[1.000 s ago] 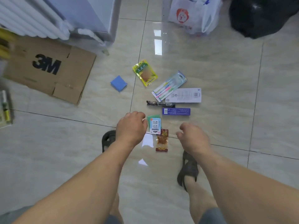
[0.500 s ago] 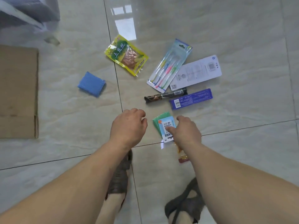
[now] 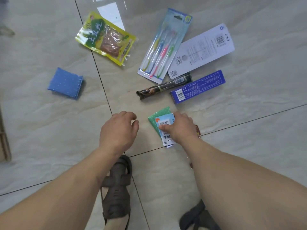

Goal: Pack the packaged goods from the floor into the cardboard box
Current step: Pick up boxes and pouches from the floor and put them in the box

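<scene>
Pale glossy floor tiles [image 3: 249, 146] with faint marbled veining fill the view, split by dark grout lines [image 3: 101, 80] that cross near the middle. A bright window reflection [image 3: 109, 12] gleams on the tiles at the top. Low in the view, two dark brown sandals are worn on the feet: the left sandal [image 3: 116, 193] and the right sandal [image 3: 197, 216], partly hidden.
</scene>
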